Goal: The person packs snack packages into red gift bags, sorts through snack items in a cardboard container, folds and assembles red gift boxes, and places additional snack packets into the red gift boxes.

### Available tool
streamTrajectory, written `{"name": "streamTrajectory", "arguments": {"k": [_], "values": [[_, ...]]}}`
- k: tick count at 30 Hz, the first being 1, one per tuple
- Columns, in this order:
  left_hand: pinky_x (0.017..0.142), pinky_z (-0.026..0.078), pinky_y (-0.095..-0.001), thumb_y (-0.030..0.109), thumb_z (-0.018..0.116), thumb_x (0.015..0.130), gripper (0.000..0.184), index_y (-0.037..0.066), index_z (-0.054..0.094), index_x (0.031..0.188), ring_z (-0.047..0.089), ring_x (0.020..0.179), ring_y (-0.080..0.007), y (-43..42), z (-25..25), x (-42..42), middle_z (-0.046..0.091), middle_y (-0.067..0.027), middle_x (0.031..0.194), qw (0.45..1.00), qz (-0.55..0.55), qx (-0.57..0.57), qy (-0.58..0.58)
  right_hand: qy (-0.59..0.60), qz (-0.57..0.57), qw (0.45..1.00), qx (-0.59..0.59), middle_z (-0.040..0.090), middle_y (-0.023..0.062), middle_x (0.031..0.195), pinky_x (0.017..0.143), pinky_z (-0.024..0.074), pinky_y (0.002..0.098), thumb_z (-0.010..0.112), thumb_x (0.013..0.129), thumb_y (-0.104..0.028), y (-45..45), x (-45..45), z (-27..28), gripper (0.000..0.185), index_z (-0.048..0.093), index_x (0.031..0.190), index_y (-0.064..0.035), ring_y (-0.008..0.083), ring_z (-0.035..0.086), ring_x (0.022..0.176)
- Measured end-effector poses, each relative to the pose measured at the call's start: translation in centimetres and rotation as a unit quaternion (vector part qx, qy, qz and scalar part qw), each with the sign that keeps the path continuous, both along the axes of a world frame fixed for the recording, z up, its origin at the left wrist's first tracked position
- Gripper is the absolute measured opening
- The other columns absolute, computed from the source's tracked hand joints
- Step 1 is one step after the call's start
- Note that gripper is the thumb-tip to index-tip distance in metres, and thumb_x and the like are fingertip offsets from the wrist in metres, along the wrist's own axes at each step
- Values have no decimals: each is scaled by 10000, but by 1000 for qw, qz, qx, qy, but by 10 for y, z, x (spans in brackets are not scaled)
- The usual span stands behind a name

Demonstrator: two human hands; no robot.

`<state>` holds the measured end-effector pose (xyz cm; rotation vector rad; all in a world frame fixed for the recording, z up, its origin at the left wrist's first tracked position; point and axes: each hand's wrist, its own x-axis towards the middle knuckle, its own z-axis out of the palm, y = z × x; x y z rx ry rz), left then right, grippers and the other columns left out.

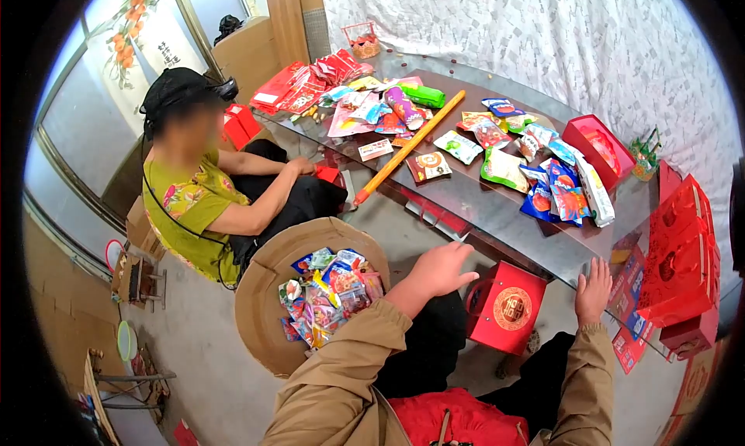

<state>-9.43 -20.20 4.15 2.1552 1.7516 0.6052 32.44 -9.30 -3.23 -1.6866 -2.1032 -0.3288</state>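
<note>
My left hand is held out over my left leg, near the table's front edge. Its fingers are extended, the thumb stands apart, and it holds nothing. A red gift box with a round gold emblem is just to its right, between my legs. My right hand rests with straight fingers at the near edge of the table and grips nothing. Ahead of it are several snack packets, including a blue bag and a long white packet. An open red box lies behind them.
A large cardboard drum holds many snack packets at my left. Beyond it sits another person in a green top. A yellow stick crosses the table. Red envelopes lie at the far end; a red gift bag stands right.
</note>
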Motion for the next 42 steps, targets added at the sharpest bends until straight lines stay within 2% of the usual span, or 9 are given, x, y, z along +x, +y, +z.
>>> {"name": "streamTrajectory", "arguments": {"k": [11,19,20,22,23,26,30,36,42], "values": [[863,507,-459,404,699,829,521,54,567,1190,606,1040,-369,2,-3,0,614,-174,1121,1000,5,25,-18,-20,14,1000,19,349,187,1538,1161,235,514,637,858,-116,-56,-10,-21,642,391,1444,-27,388,286,1434],[896,496,-461,438,667,864,552,58,559,1250,598,1060,-369,3,-2,1,611,-177,1140,1000,2,6,0,182,9,980,-80,394,204,1502,1146,274,474,622,910,-149,-95,3,-101,658,331,1491,-46,375,374,1382],[898,495,-460,438,667,864,553,56,560,1249,598,1060,-369,3,-2,1,612,-177,1140,1000,-1,5,2,366,-19,920,-135,429,189,1475,1130,301,456,605,934,-192,-88,8,-102,634,338,1491,-52,353,410,1356],[899,495,-459,437,667,864,551,53,564,1246,598,1060,-368,2,-3,3,614,-177,1137,1000,-6,5,4,683,-76,691,-224,499,160,1421,1099,356,420,571,982,-278,-63,6,-91,596,350,1492,-65,311,481,1304],[899,495,-458,436,667,864,549,52,565,1244,599,1059,-368,2,-2,3,615,-177,1134,1000,-7,7,4,767,-77,602,-209,588,112,1297,1008,445,353,530,1008,-380,-62,3,-74,552,419,1446,-64,248,546,1230],[896,495,-455,433,668,864,542,52,571,1237,600,1054,-369,4,-2,3,618,-176,1124,1000,-3,13,2,905,51,348,-238,600,116,1263,942,496,327,530,1008,-381,-35,30,-65,485,486,1351,-42,252,569,1200],[892,496,-453,431,669,863,537,52,576,1231,601,1049,-370,-1,-3,1,622,-176,1113,999,0,37,-16,903,33,330,-272,535,155,1341,942,517,335,530,1012,-353,-48,12,-13,398,518,1225,-17,277,563,1213],[894,496,-452,435,671,861,543,55,573,1235,602,1054,-369,2,-3,2,620,-174,1117,1000,-1,20,-1,904,3,369,-214,511,153,1367,972,494,343,536,1012,-338,-60,22,-36,433,457,1287,-13,287,519,1271],[900,497,-450,438,673,858,550,56,570,1241,599,1063,-364,2,2,5,615,-176,1133,1000,4,1,4,921,-22,319,-222,496,138,1383,1013,443,358,528,1017,-320,-31,27,-51,432,450,1336,-39,267,498,1274]]}}
